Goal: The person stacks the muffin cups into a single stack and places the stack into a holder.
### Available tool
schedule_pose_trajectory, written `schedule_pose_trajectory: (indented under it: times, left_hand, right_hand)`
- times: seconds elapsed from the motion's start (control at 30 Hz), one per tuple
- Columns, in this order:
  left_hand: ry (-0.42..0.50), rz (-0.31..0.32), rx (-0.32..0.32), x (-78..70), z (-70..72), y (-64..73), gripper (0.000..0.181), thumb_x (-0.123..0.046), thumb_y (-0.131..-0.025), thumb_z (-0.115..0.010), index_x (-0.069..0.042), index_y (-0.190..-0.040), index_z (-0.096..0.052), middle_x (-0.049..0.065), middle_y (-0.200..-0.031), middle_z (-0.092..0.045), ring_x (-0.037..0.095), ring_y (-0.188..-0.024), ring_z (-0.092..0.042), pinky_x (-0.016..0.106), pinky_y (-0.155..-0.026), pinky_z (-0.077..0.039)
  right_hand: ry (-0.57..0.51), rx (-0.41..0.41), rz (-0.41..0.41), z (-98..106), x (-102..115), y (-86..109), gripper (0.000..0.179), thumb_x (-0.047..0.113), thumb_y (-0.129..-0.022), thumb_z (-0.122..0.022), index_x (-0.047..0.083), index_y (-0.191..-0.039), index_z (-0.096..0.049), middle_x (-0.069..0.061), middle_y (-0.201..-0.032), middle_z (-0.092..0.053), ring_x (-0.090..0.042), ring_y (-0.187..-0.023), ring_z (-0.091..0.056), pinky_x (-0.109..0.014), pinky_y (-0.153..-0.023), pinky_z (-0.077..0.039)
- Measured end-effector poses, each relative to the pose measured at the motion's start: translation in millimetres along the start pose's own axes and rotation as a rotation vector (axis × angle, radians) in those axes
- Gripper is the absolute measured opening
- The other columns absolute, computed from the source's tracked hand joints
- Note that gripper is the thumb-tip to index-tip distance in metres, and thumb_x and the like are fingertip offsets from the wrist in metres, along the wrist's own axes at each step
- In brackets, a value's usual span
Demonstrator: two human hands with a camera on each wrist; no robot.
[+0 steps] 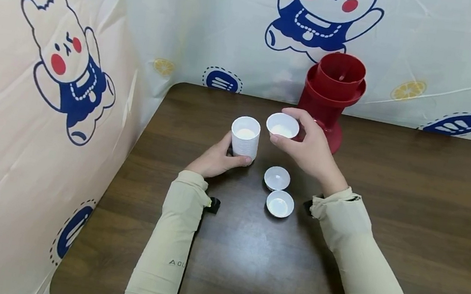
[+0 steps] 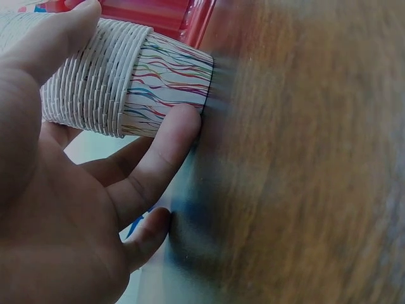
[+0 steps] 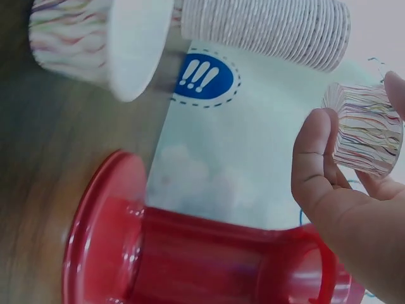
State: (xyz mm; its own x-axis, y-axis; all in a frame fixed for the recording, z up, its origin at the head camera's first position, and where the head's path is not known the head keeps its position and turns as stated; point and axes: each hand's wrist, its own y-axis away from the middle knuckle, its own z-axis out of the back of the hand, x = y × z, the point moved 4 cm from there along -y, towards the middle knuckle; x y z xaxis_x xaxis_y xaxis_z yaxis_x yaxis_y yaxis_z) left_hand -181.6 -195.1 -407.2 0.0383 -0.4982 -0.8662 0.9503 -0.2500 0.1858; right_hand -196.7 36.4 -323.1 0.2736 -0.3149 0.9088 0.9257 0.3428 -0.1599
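My left hand [image 1: 217,160] grips a tall stack of white paper baking cups [image 1: 245,144], fingers and thumb around its lower part. In the left wrist view, coloured wavy lines mark the outermost cup of the stack [image 2: 168,85]. To the right, my right hand [image 1: 309,147] pinches a single paper cup [image 1: 282,125] by its sides, above the table and apart from the stack. The same wavy pattern shows on this cup [image 3: 367,130] in the right wrist view. Two more cups stand mouth up on the table, a farther cup [image 1: 277,178] and a nearer cup [image 1: 280,204].
Behind my right hand stands a red two-tier cylinder [image 1: 324,101] with a wide base, near the far edge of the brown wooden table [image 1: 426,192]. A white cloth [image 1: 224,26] with cartoon prints hangs along the back and left sides.
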Motion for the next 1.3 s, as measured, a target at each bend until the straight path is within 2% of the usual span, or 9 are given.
schedule_pose_trajectory:
  times: [0.33, 0.63, 0.7, 0.93, 1.3]
  left_hand:
    - [-0.008, 0.004, 0.003, -0.1, 0.3, -0.6, 0.089, -0.041, -0.089, -0.078, -0.025, -0.157, -0.022, 0.006, -0.146, -0.046, 0.025, -0.129, -0.046, 0.046, -0.110, -0.035]
    - [-0.023, 0.030, 0.006, 0.6, 0.7, -0.6, 0.090, -0.044, -0.089, -0.077, -0.025, -0.157, -0.021, 0.007, -0.148, -0.045, 0.026, -0.132, -0.045, 0.049, -0.111, -0.033]
    - [-0.026, 0.035, 0.008, 0.9, 0.8, -0.2, 0.091, -0.045, -0.089, -0.076, -0.025, -0.158, -0.021, 0.007, -0.148, -0.044, 0.026, -0.132, -0.044, 0.049, -0.111, -0.033]
    - [-0.020, 0.022, 0.004, -0.2, 0.9, 0.6, 0.090, -0.044, -0.089, -0.077, -0.026, -0.157, -0.021, 0.007, -0.146, -0.046, 0.025, -0.130, -0.045, 0.047, -0.110, -0.034]
    - [-0.012, 0.018, 0.002, 0.1, 0.5, 1.6, 0.092, -0.045, -0.089, -0.076, -0.026, -0.159, -0.019, 0.007, -0.146, -0.045, 0.026, -0.129, -0.046, 0.048, -0.110, -0.034]
  right_hand:
    - [-0.097, 0.048, 0.021, -13, 18, -7.2, 0.061, 0.017, -0.089, -0.079, 0.010, -0.143, -0.051, -0.008, -0.129, -0.058, -0.025, -0.109, -0.058, -0.033, -0.088, -0.050]
    - [-0.146, 0.054, 0.001, -25, 18, -13.6, 0.060, 0.019, -0.091, -0.077, 0.011, -0.143, -0.050, -0.010, -0.125, -0.058, -0.027, -0.097, -0.060, -0.033, -0.074, -0.056]
    - [-0.146, 0.047, -0.011, -27, 16, -14.6, 0.059, 0.020, -0.091, -0.077, 0.010, -0.143, -0.051, -0.010, -0.125, -0.058, -0.026, -0.097, -0.059, -0.033, -0.075, -0.055]
    - [-0.147, 0.037, -0.012, -33, 19, -18.4, 0.056, 0.021, -0.092, -0.075, 0.008, -0.141, -0.052, -0.007, -0.128, -0.058, -0.023, -0.111, -0.058, -0.039, -0.093, -0.050]
    - [-0.157, 0.076, -0.040, -43, 24, -24.1, 0.055, 0.020, -0.093, -0.075, 0.011, -0.142, -0.053, -0.006, -0.129, -0.059, -0.022, -0.113, -0.059, -0.040, -0.095, -0.051]
